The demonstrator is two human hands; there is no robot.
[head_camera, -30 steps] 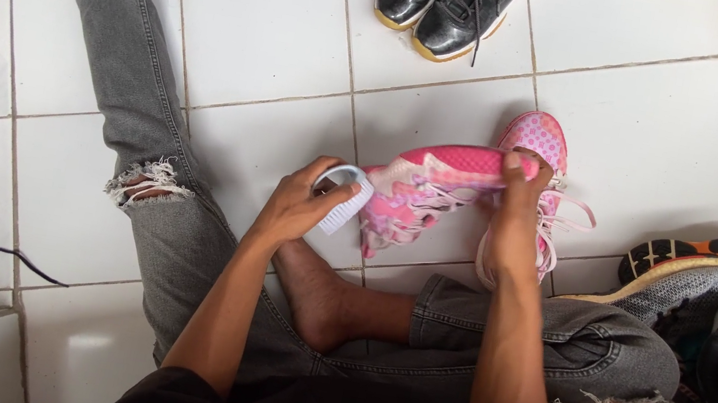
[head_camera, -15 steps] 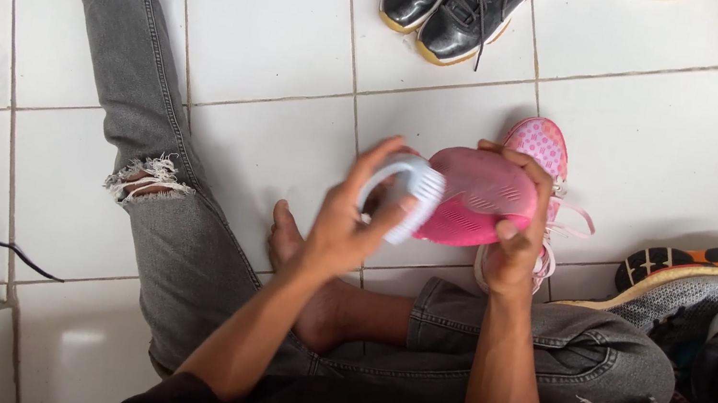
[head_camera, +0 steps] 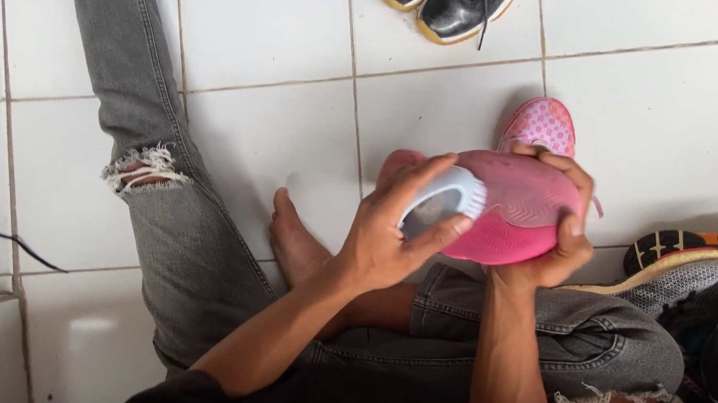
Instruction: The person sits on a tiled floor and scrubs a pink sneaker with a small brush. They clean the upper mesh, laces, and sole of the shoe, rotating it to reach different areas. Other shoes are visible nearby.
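Pink shoe (head_camera: 517,213) lifted higher, sole up, brush (head_camera: 441,204) now on sole

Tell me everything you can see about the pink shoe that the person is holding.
The pink shoe is held above the lap, turned so its sole faces up. The sole looks like smooth pink rubber with a fine tread pattern. The right hand grips its far end, fingers curled over the edge. The left hand presses a white oval brush against its near end. Its upper is hidden. A second pink shoe lies on the white tiled floor behind it.
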